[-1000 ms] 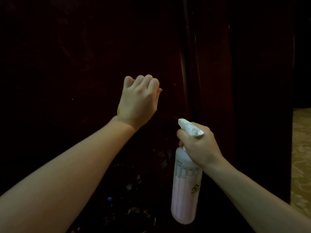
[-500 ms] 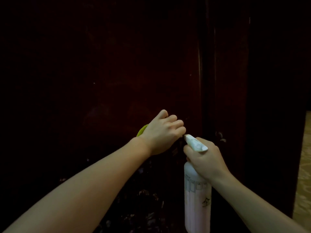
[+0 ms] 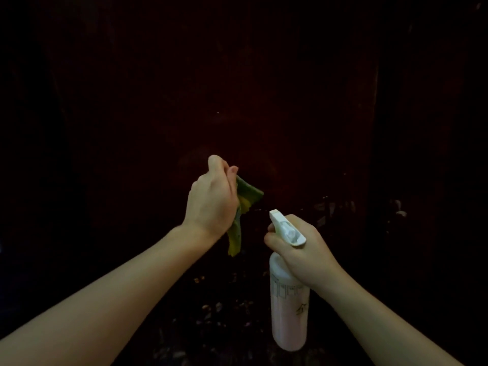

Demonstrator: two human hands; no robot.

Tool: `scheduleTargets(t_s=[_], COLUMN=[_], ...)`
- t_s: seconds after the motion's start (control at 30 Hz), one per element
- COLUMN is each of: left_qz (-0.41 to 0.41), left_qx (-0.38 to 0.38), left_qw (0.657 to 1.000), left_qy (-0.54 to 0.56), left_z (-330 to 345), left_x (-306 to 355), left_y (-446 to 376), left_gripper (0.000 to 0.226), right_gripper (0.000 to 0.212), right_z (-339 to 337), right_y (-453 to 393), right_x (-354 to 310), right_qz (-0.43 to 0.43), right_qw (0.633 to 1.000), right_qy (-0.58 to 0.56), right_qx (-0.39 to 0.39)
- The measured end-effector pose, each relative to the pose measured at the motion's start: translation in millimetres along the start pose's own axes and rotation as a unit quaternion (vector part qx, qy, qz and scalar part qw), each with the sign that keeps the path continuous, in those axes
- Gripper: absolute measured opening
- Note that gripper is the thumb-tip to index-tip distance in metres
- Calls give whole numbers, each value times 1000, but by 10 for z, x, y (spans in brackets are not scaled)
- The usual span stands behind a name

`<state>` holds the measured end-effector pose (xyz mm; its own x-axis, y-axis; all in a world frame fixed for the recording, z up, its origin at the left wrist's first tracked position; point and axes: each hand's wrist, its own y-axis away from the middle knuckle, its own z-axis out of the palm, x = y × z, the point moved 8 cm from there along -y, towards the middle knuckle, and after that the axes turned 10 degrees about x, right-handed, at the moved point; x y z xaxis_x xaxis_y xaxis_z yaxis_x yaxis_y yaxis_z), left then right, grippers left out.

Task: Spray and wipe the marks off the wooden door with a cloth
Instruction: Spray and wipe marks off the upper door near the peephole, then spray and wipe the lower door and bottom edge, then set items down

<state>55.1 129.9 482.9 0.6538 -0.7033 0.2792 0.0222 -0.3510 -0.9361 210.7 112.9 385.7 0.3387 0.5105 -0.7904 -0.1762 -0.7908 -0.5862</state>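
Note:
A dark reddish wooden door point(image 3: 237, 88) fills the view, dimly lit. My left hand point(image 3: 211, 199) is closed around a crumpled yellow-green cloth point(image 3: 244, 204), held just in front of the door; part of the cloth hangs below the palm. To its right, my right hand point(image 3: 301, 249) grips the neck of a white and pale pink spray bottle point(image 3: 289, 302), upright, its white nozzle point(image 3: 284, 227) pointing up-left toward the door. Pale smudges point(image 3: 330, 207) show on the wood right of the nozzle.
Faint speckles and reflections point(image 3: 216, 310) show low on the door between my forearms. A darker vertical strip point(image 3: 422, 154) runs down the right side, with a small pale mark point(image 3: 398, 210) on it. Little else is discernible in the dark.
My left hand came down off the door and turned, so the cloth now shows hanging from it. The view shifted left, hiding the floor at the right. The bottle stays beside the left hand.

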Motion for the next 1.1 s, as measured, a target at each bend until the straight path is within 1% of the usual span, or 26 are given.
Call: scheduleTargets(t_s=[0.1,0.2,0.3,0.37,0.43,0.47,0.53,0.57,0.6,0.63,0.7,0.73,0.8,0.83,0.9,1.0,1.03,1.1], left_qz=[-80,-167,-256,-324,-409,-460,-565,-604,-625,-632,-636,-637,-626,-616,-580,-513,-496,-482], left_qx=[-6,17,22,23,32,32,32,30,23,18,18,24,36,44,63,93,100,105], left_qw=[997,985,966,945,911,887,823,791,772,766,766,767,777,785,811,853,863,870], left_qy=[-14,-30,-31,-38,-37,-21,53,90,112,117,93,74,55,53,42,12,9,11], left_z=[-194,-438,-652,-783,-903,-943,-1001,-1021,-1043,-1074,-1166,-1223,-1327,-1370,-1457,-1566,-1576,-1560], left_x=[-319,-647,-961,-1153,-1340,-1435,-1541,-1551,-1551,-1564,-1613,-1646,-1738,-1772,-1797,-1747,-1728,-1698], left_y=[142,271,439,598,784,894,1121,1223,1300,1354,1432,1460,1488,1485,1442,1363,1340,1312], left_gripper=[14,12,18,26,37,43,49,52,50,44,27,25,29,33,36,26,22,14], right_gripper=[11,13,12,17,26,30,33,32,29,23,12,10,6,7,9,19,25,32], right_z=[298,533,766,909,1023,1067,1139,1176,1218,1263,1356,1405,1481,1497,1486,1456,1451,1446], right_y=[85,153,220,258,294,311,346,363,384,403,439,456,490,504,515,531,539,550], right_x=[-113,-201,-264,-276,-275,-280,-297,-306,-307,-300,-255,-217,-147,-133,-140,-188,-202,-207], right_qz=[-1,-5,-15,-26,-35,-42,-57,-61,-61,-57,-40,-31,-10,-7,-18,-56,-65,-68], right_qw=[999,999,998,997,997,997,996,996,996,996,995,994,994,995,996,996,995,995], right_qy=[-16,-9,-1,19,41,49,59,62,62,61,64,64,47,34,32,59,67,77], right_qx=[-35,-52,-66,-65,-54,-46,-30,-27,-31,-39,-62,-77,-99,-98,-76,-35,-25,-9])
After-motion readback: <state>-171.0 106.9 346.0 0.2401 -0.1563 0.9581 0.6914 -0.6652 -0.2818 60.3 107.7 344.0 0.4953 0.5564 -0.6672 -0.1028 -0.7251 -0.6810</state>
